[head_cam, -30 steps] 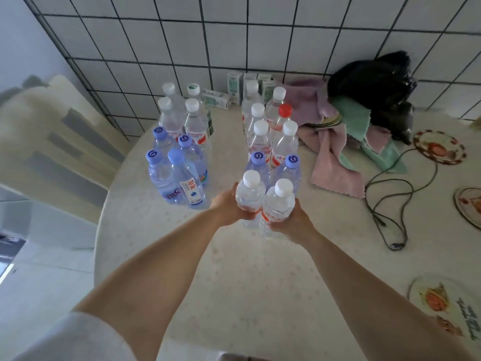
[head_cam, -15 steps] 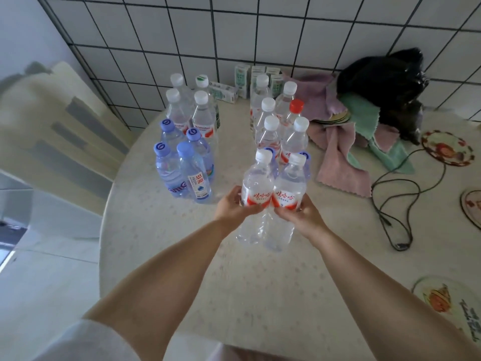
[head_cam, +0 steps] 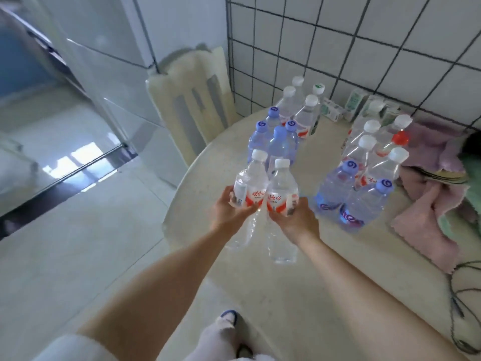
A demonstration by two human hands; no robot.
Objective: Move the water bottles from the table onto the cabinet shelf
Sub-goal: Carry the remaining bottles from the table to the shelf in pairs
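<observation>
table (head_cam: 325,295) – round, pale | bottles (head_cam: 281,136), cloths (head_cam: 426,220), cartons (head_cam: 356,101), cable (head_cam: 460,303)

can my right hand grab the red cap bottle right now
Probably not yet. Your right hand already grips a white-capped bottle, and taller bottles stand in front of the red-capped bottle.

- Wall (head_cam: 364,43): white square tiles, dark grout lines, behind the table.
- Table (head_cam: 325,282): round, pale speckled top; its far edge sits against the tiled wall.
- Chair back (head_cam: 192,105): cream with grey vertical slats, just beside the table's far-left edge.
- Floor (head_cam: 86,238): large glossy pale tiles, bright window light reflected at left.
- Glass panel (head_cam: 86,82): metal-framed, blurred, upper left.
</observation>
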